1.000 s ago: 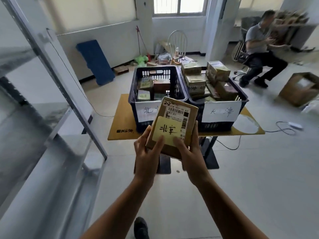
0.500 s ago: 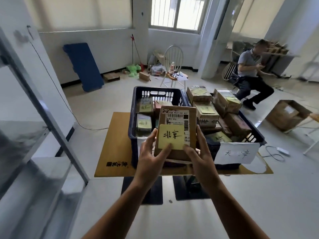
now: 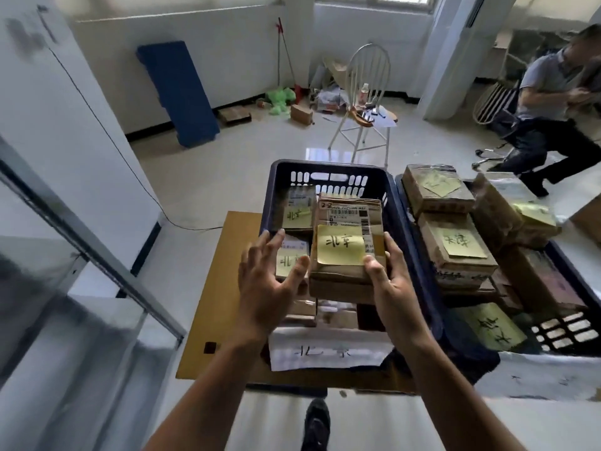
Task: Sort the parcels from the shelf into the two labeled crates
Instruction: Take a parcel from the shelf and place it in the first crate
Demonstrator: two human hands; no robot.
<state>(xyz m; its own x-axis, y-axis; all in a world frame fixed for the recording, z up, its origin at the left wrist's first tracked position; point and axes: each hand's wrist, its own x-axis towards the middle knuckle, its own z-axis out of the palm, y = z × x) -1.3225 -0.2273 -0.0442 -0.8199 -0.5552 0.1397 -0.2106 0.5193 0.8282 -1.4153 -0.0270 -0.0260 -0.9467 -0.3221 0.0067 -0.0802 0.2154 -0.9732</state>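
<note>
I hold a brown parcel with a yellow note over the left dark-blue crate. My right hand grips its right side, thumb on the note. My left hand is at the parcel's left edge with straight, spread fingers; only the thumb is close to the box. Below lie other parcels with the same yellow note. A white paper label hangs on this crate's front. The right crate is heaped with parcels carrying a different note.
Both crates stand on a brown board table. The metal shelf frame rises at my left. Beyond are a white chair, a blue panel against the wall, floor clutter, and a seated person at the right.
I have stepped up to the crates and brought the parcel forward over the left crate. My left hand has come off the parcel and spread; the right hand still holds it.
</note>
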